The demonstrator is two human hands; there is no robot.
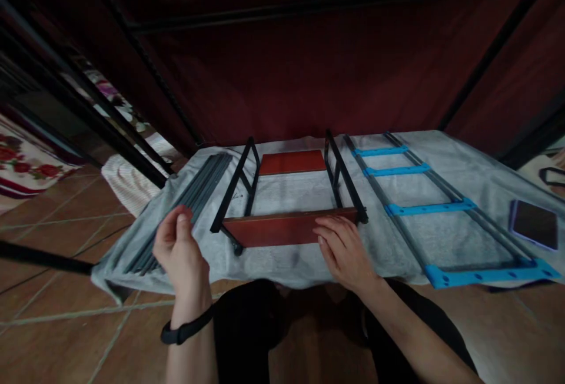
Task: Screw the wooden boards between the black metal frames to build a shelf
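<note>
A small rack with two black metal side frames [238, 186] and two red-brown boards lies on a grey cloth [441, 154] on the floor. My right hand [342, 248] rests on the right end of the near board [273, 228], fingers spread over it. The far board [292, 162] sits between the frames at the back. My left hand [179, 248] hovers with loosely curled fingers just above a bundle of grey metal rods [194, 195] at the cloth's left side; it holds nothing. A black band is on my left wrist.
A ladder-like frame of grey rails with blue plastic crosspieces [430, 208] lies to the right. A phone [534, 225] rests at the cloth's far right. A dark red fabric wall with black poles stands behind. Brown floor tiles [66, 313] surround the cloth.
</note>
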